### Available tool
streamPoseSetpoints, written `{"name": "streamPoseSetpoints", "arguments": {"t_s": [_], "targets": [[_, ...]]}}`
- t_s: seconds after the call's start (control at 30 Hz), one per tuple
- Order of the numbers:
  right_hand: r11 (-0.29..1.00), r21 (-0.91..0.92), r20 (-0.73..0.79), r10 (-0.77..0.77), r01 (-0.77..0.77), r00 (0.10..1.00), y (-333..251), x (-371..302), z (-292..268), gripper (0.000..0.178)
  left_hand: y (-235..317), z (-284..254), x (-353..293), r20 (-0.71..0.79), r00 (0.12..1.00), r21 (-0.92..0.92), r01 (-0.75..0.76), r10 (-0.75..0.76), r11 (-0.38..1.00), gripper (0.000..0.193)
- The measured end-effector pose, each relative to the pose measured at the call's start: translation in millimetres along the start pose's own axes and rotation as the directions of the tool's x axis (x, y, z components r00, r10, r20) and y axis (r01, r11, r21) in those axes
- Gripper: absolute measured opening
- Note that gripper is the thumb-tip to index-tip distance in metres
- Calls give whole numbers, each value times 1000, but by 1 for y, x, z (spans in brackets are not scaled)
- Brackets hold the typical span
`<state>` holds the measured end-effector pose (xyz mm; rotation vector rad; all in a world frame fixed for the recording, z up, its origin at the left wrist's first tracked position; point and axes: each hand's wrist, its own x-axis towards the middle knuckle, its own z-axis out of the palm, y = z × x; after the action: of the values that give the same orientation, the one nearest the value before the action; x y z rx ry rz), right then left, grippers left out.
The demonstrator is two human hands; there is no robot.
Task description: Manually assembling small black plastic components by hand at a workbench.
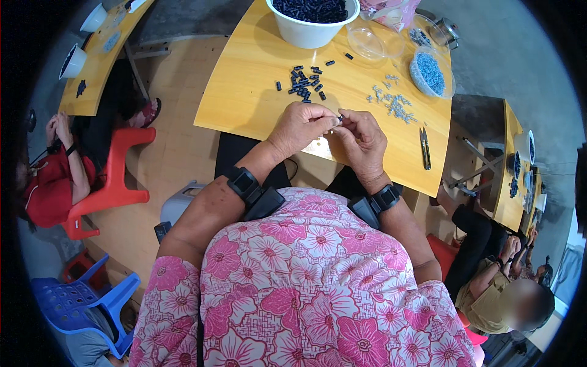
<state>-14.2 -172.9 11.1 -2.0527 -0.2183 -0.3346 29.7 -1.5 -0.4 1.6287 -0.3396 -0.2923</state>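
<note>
Over the table's near edge, my left hand (pixel 301 127) and my right hand (pixel 364 142) meet with thumbs and fingers pinched. Between the fingertips a small dark part (pixel 340 118) shows, mostly covered by them. Just beyond my left hand lies a loose pile of short black cylindrical pieces (pixel 301 83). Small clear-and-bluish pieces (pixel 397 105) are scattered past my right hand. To the right of that hand, a pair of black-handled thread snips (pixel 425 150) rests near the table's right side.
On the yellow table (pixel 235 85) stand a white tub (pixel 309 33) of black pieces, a clear bowl (pixel 430 74) of blue pieces, a clear lid (pixel 367 43) and a pink bag (pixel 391 11). Other people sit at tables on both sides. A red stool (pixel 113 183) stands left.
</note>
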Motion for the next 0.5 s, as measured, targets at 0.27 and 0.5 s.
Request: {"name": "streamPoseSetpoints", "arguments": {"t_s": [0.27,0.5], "targets": [[997,-39,21,-58,59,998,0,3,-2,31,5,-6,-1,75,995,-13,60,-59,998,21],[994,-70,43,-78,81,996,3,4,-2,32,2,-3,1,36,999,-88,26,-23,996,18]]}}
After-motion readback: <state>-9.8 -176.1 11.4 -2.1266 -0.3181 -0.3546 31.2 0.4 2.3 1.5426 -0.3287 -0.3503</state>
